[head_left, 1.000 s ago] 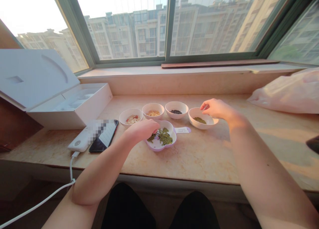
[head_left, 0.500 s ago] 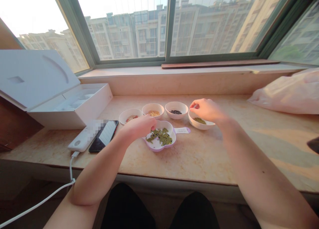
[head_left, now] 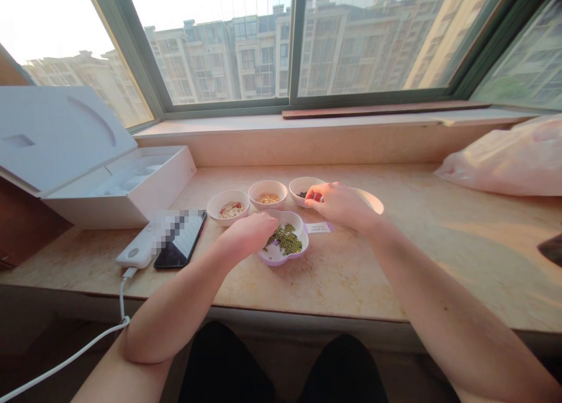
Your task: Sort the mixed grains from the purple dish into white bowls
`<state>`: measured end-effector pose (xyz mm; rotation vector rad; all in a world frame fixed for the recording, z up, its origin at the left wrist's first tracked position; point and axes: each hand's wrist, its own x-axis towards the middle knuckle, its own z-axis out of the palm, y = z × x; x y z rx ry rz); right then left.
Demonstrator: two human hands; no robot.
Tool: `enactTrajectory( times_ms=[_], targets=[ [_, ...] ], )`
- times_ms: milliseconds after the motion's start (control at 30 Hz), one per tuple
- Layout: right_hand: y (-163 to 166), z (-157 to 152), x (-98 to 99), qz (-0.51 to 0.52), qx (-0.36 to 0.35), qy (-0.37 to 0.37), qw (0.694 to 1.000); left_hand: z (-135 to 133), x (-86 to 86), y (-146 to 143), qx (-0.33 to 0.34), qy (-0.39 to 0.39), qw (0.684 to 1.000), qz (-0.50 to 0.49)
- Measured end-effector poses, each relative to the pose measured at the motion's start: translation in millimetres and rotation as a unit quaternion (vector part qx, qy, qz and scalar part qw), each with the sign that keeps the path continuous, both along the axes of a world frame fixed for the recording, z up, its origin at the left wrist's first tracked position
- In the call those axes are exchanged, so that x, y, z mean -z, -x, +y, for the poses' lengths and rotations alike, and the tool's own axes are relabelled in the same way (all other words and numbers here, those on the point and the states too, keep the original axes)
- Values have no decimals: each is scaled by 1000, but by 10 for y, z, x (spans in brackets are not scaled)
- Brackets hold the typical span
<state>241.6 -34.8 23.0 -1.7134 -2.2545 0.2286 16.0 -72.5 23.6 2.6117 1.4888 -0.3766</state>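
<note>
Right fingers (head_left: 312,197): I see thumb and forefinger pinched together, tips pointing down over the bowl of dark seeds (head_left: 302,192). Whether a seed sits between them is too small for me to tell. The right hand (head_left: 338,205) hangs palm down, its wrist clear of the tabletop (head_left: 351,274), a pose that I judge suits fine picking.

Left fingers: curled over the near-left rim of the lobed dish (head_left: 274,257), tips hidden among the green beans (head_left: 285,239). I cannot tell whether they grip anything. The left hand (head_left: 248,234) rests against that rim, likely steadying it.

The lobed dish lies at the middle of the tabletop, nearer the front edge than the bowls. Its labelled handle (head_left: 318,227) points right, under the right wrist.

Behind it, small bowls stand in an arc, just apart from one another, all within reach of either hand. From the left: the bowl of red and pale slices (head_left: 228,207), the bowl of yellow grains (head_left: 267,196), the bowl of dark seeds, and a fourth bowl (head_left: 374,202), mostly hidden by the right hand.

Toward the left edge: a phone (head_left: 180,250) touching a power bank (head_left: 139,252) with its cable (head_left: 88,344), and an open white box (head_left: 132,198). At the far right: a plastic bag (head_left: 504,163).
</note>
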Motion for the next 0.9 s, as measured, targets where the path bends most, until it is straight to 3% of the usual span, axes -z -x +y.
enactTrajectory(
  times_ms=[267, 467, 900],
  targets=[
    [51, -26, -12, 3, -13, 18, 1000, 284, 167, 112, 63, -14, 994, -83],
    [41, 13, 41, 14, -47, 23, 999, 296, 138, 158, 69, -12, 992, -105],
    [55, -32, 20, 28, -75, 34, 996, -27, -32, 25, -25, -25, 999, 4]
  ],
)
